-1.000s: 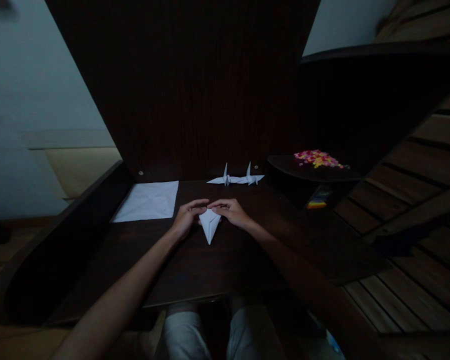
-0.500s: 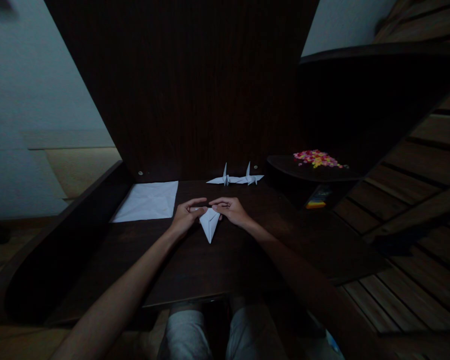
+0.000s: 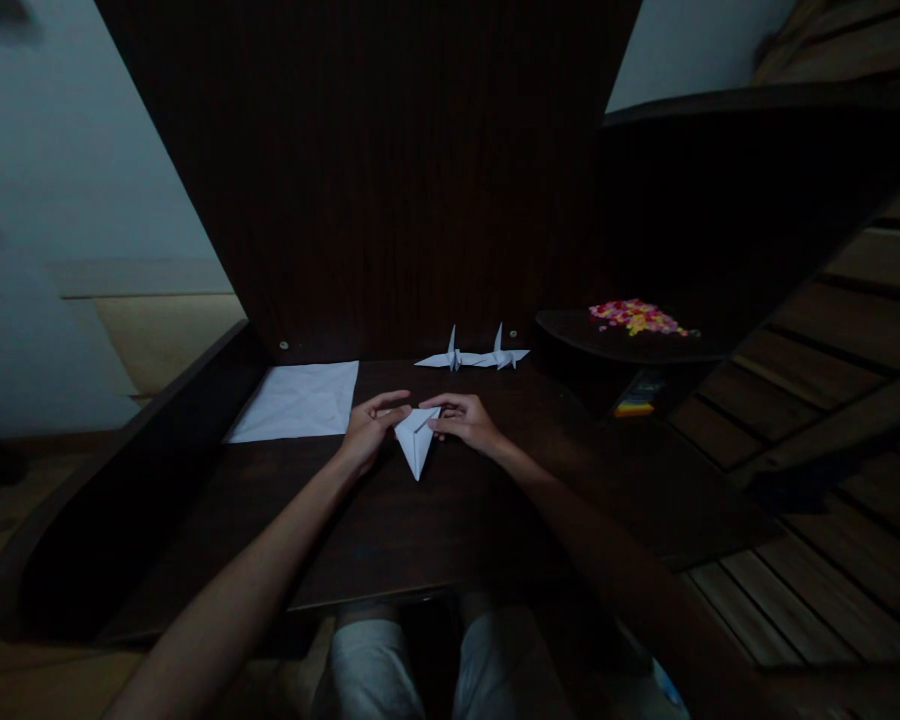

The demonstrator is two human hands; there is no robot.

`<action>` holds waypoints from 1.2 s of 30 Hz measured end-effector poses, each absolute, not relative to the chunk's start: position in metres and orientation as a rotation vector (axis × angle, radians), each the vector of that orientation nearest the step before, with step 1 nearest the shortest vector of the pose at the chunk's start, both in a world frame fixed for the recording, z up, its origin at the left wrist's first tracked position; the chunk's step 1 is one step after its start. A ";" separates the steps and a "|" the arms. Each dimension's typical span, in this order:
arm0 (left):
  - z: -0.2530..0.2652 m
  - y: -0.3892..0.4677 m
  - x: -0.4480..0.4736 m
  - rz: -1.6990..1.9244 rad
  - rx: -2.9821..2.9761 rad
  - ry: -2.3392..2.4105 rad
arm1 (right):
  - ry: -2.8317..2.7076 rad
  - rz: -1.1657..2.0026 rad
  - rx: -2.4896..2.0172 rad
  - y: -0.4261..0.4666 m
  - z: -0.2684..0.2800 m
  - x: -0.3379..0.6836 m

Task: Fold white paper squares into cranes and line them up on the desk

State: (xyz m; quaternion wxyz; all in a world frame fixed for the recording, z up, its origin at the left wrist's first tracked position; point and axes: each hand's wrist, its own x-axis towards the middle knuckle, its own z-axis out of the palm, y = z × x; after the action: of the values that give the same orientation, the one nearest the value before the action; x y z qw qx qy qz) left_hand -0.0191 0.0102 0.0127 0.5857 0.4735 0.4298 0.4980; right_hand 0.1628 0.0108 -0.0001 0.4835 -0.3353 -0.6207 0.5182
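A folded piece of white origami paper (image 3: 417,445), kite-shaped with its long point toward me, is held between both hands just above the dark desk. My left hand (image 3: 371,428) pinches its upper left corner, thumb on top. At its right edge, my right hand (image 3: 469,422) grips it between thumb and fingers near a slanted flap. Two folded white paper cranes (image 3: 472,359) stand end to end against the back panel. To the left lies a creased white sheet of paper (image 3: 300,402), spread flat.
On the small curved shelf (image 3: 570,335) at the right is a heap of tiny pink, red and yellow pieces (image 3: 641,318). Beneath it sits a small item with a yellow edge (image 3: 635,409). A raised side board (image 3: 120,490) bounds the desk's left.
My right hand has shifted slightly down the paper's right edge, uncovering its upper right corner. The paper has turned a little, and my left hand keeps its hold.
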 end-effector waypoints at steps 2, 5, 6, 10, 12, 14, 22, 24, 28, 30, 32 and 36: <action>0.012 0.011 -0.019 1.174 1.101 1.003 | -1.510 1.253 -0.842 0.011 -0.001 0.161; 0.011 0.011 -0.018 1.176 1.099 1.009 | -1.479 1.249 -0.866 0.013 -0.002 0.158; 0.011 0.011 -0.018 1.173 1.099 1.006 | -1.462 1.243 -0.874 0.013 -0.002 0.158; 0.010 0.010 -0.017 1.149 1.097 0.938 | -1.385 1.213 -0.903 0.016 -0.002 0.157; 0.010 0.010 -0.017 1.123 1.100 0.909 | -1.362 1.197 -0.912 0.018 -0.003 0.157; 0.009 0.010 -0.017 1.104 1.117 0.906 | -1.355 1.175 -0.923 0.018 -0.004 0.157; 0.006 0.011 -0.017 1.231 1.272 0.883 | -1.317 1.094 -0.876 0.017 -0.001 0.155; 0.005 0.012 -0.018 1.247 1.365 0.886 | -1.327 1.078 -0.863 0.017 -0.002 0.155; 0.005 0.012 -0.020 1.262 1.516 0.963 | -1.383 1.058 -0.877 0.017 -0.003 0.156; 0.008 0.011 -0.020 1.259 1.510 0.991 | -1.412 1.065 -0.888 0.016 -0.002 0.157; 0.010 0.009 -0.020 1.245 1.485 1.010 | -1.444 1.060 -0.900 0.015 -0.002 0.158; 0.014 0.007 -0.020 1.212 1.384 0.940 | -1.476 1.009 -0.922 0.013 0.000 0.158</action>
State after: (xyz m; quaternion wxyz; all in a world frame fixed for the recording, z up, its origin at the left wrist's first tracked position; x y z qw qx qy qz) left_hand -0.0201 0.0068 0.0140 0.5122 0.5754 0.3907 0.5040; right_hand 0.1581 0.0133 -0.0002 0.5356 -0.3872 -0.6196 0.4235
